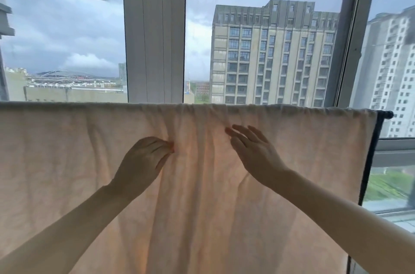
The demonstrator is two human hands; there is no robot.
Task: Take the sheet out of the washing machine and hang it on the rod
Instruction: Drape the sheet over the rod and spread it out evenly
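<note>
A pale peach, creased cloth sheet (292,161) is draped over a dark rod (386,114) (mostly hidden); a fold is apparently pinched by the left hand (143,159), while the right hand (253,150) is spread.

sheet (67,161) over rod (385,114), window (269,49) behind

White window frame (154,31), grey tower block (274,53) (many-windowed), cloudy sky (62,27)
</note>
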